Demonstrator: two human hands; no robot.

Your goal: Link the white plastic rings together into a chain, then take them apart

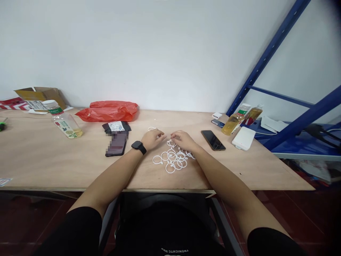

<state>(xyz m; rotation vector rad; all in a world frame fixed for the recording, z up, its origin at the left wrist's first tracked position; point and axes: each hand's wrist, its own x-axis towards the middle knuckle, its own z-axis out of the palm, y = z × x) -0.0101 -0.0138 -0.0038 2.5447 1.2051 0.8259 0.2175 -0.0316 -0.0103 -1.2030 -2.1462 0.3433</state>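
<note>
Several white plastic rings with small eyelets lie in a loose, overlapping pile on the wooden table. My left hand, with a black watch on its wrist, hovers left of the pile with fingers partly stretched and a little apart; nothing shows in it. Another white ring lies just behind that hand, partly covered by it. At the back of the pile is my right hand, its fingers bent and close together beside a ring. Whatever its fingertips pinch is too small to make out.
Left of my arms are a phone, a black packet, a red plastic bag, a bottle and a cardboard box. To the right are a phone, a white power bank, a bottle and a blue frame.
</note>
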